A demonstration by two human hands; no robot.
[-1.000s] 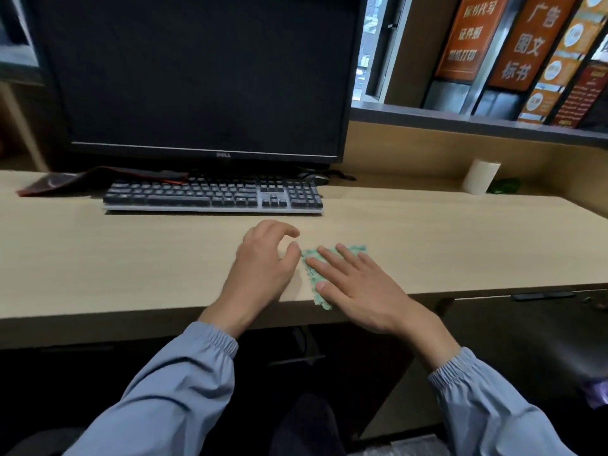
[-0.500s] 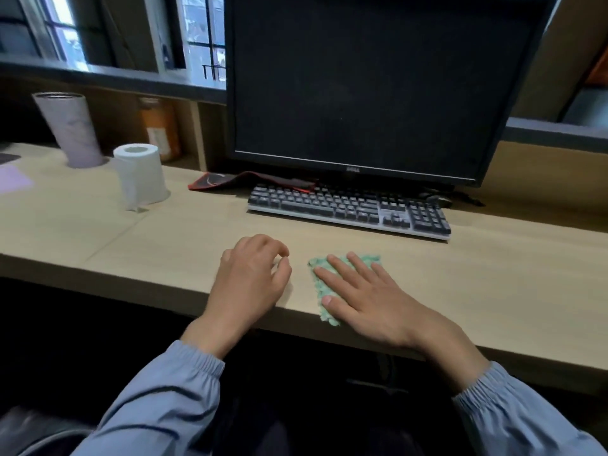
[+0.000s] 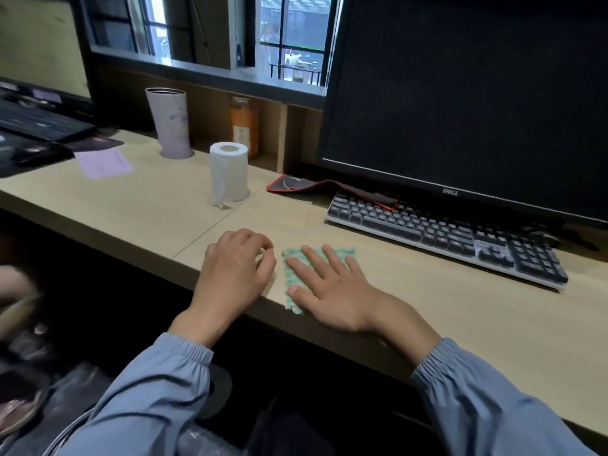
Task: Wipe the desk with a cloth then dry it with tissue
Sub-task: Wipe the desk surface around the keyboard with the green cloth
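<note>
The right hand (image 3: 332, 291) lies flat on the green cloth (image 3: 292, 273) at the desk's (image 3: 460, 307) front edge, its grip spread. The left hand (image 3: 235, 274) rests just beside it, fingers loosely curled, holding nothing. The tissue roll (image 3: 229, 172) stands upright farther back.

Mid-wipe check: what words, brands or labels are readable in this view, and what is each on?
"DELL": lower bezel of the monitor.
Keyboard: key legends too small to read.
Orange bottle: label too blurred to read.
Purple paper: no text legible.
</note>
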